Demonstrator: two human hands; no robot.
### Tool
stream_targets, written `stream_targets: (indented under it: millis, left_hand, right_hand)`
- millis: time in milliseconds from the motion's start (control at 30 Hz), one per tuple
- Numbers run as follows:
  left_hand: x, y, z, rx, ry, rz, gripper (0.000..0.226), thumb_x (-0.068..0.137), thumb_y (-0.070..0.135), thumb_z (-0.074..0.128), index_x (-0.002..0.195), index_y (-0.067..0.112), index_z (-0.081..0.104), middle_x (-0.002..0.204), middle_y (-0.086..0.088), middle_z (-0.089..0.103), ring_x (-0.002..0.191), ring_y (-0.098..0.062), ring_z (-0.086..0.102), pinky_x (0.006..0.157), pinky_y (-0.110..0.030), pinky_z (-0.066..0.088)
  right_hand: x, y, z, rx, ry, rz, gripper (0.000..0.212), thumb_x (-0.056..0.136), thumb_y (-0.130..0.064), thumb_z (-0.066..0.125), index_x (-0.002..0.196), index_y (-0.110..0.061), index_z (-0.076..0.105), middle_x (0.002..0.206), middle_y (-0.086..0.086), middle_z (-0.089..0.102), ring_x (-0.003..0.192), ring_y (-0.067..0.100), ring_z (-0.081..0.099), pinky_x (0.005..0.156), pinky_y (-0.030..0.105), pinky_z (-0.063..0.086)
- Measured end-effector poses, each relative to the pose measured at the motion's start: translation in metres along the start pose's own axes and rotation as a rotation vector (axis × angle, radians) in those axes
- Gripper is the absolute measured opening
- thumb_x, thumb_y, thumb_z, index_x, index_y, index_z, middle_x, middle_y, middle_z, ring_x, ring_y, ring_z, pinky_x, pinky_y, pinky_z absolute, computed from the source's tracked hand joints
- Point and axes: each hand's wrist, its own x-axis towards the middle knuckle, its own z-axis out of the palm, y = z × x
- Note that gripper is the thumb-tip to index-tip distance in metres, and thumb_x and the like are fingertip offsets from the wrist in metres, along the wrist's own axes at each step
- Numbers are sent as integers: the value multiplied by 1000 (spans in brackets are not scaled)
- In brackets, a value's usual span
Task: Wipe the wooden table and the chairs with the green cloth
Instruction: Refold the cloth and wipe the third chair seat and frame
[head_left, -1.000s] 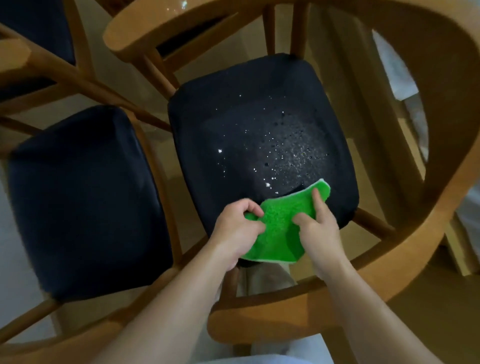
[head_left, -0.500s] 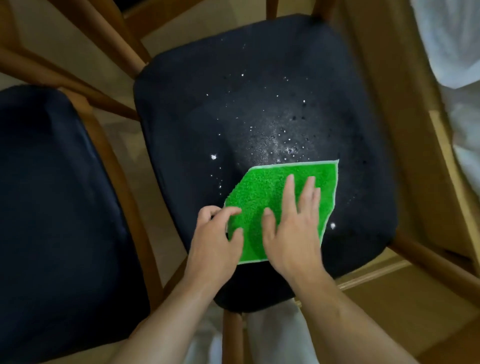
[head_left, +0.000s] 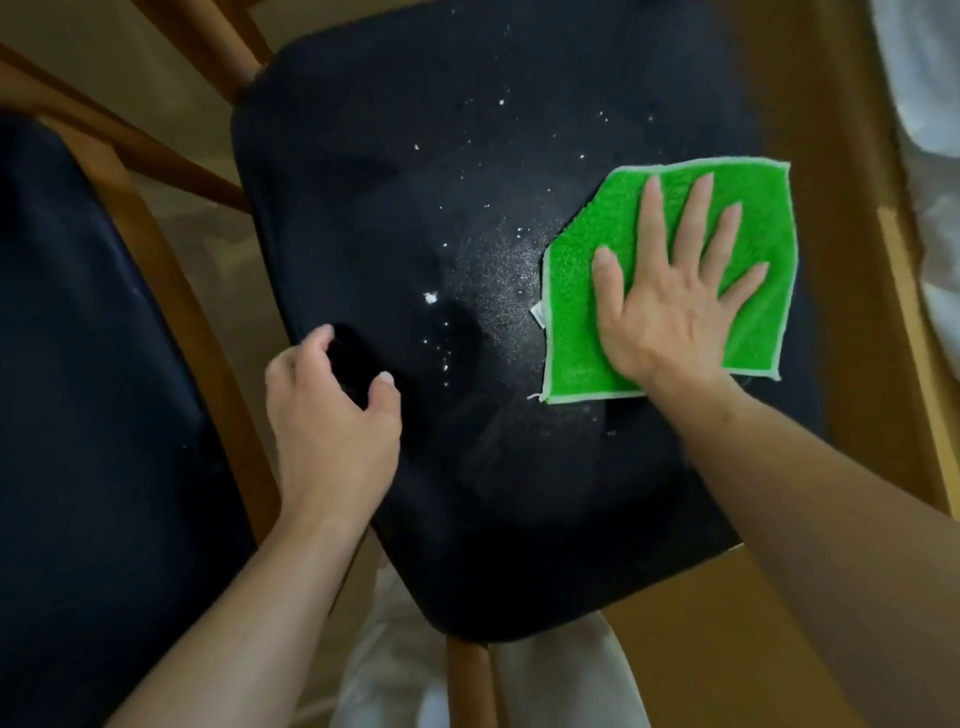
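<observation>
I am in the chair part of the job, wiping the dark, padded square seat (head_left: 467, 291) of the wooden-framed chair in front of me. My right hand (head_left: 670, 306) lies flat on the bright green terry cloth with the pale stitched border (head_left: 597, 322), fingers straight and spread, palm pressing it down; I am not pinching or bunching it. The cloth sits on the right side of the seat, its far right corner reaching the seat's edge next to the light wooden rail (head_left: 852, 218) of the frame.

My left hand (head_left: 332, 410) is near the seat's left edge, fingers loosely curled with the thumb apart from them. It holds nothing, and I cannot tell whether it touches the cushion or hangs just above it.

Scattered white specks and fine droplets (head_left: 483, 270) cover the middle of the seat, just left of the cloth and running toward its far edge, so this seat is not done. I judge the next move to be a flat sweep leftward through that patch, keeping even pressure so the cloth does not fold under my palm. A second dark seat (head_left: 88, 395) stands to the left, across the wooden arm (head_left: 171, 270).
</observation>
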Motion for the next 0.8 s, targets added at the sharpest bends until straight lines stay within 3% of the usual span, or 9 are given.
stream_targets:
  millis: [100, 167, 300, 400, 467, 600, 700, 800]
  left_hand:
    - [4, -6, -3, 10, -115, -125, 75, 92, 42, 55, 151, 19, 15, 154, -2, 25, 140, -19, 26, 107, -29, 25]
    - [5, -10, -3, 5, -199, -181, 77, 94, 50, 47, 153, 22, 6, 158, -1, 18, 143, -21, 20, 114, -39, 21]
    - [10, -14, -10, 38, -240, -174, 64, 98, 45, 36, 152, 25, 10, 157, -4, 22, 141, -26, 24, 113, -40, 22]
    - [14, -13, -15, 93, -257, -151, 58, 100, 39, 34, 152, 21, 16, 155, -7, 27, 139, -28, 28, 109, -37, 24]
    - [16, -11, -14, 147, -268, -133, 58, 100, 39, 33, 152, 19, 15, 154, -10, 29, 137, -31, 29, 107, -37, 26]
    - [19, -11, -12, 226, -301, -133, 60, 101, 41, 29, 153, 19, 6, 157, -7, 21, 137, -32, 28, 106, -41, 29]
    - [23, -11, -13, 282, -334, -126, 59, 102, 33, 32, 152, 18, 5, 157, -8, 20, 137, -31, 27, 104, -40, 32]
    - [30, -12, -16, 334, -372, -88, 58, 102, 25, 34, 152, 13, 6, 153, -12, 28, 133, -31, 34, 100, -39, 36]
  right_hand:
    - [-35, -20, 14, -33, 0, -17, 72, 95, -61, 17, 155, -24, 1, 162, 14, -5, 146, 42, -4, 110, 71, 2]
    - [-83, -35, 29, -79, -30, -173, 74, 94, -60, 25, 155, -21, 6, 161, 18, -1, 145, 46, 0, 108, 70, 1]
    - [-156, -48, 54, -166, -103, -606, 76, 91, -60, 33, 153, -24, 9, 160, 13, -2, 145, 41, -3, 107, 70, -1]
    - [-130, -37, 47, -154, -95, -738, 70, 90, -60, 35, 152, -32, 19, 161, 2, 7, 146, 33, 6, 109, 67, 4]
    - [-91, -35, 32, -142, -50, -680, 66, 91, -61, 33, 152, -36, 20, 160, -3, 9, 146, 28, 10, 109, 65, 6]
    - [14, -37, 4, -149, 25, -409, 63, 95, -65, 12, 152, -40, 4, 161, -5, -2, 146, 29, -4, 108, 64, -3]
    - [75, -38, -16, -64, 23, -206, 64, 95, -61, 12, 153, -37, 0, 163, 0, -6, 148, 35, -8, 108, 70, -4]
    - [77, -60, -14, -22, 40, -95, 66, 96, -57, 13, 155, -29, 1, 163, 7, -7, 147, 40, -8, 109, 72, -2]
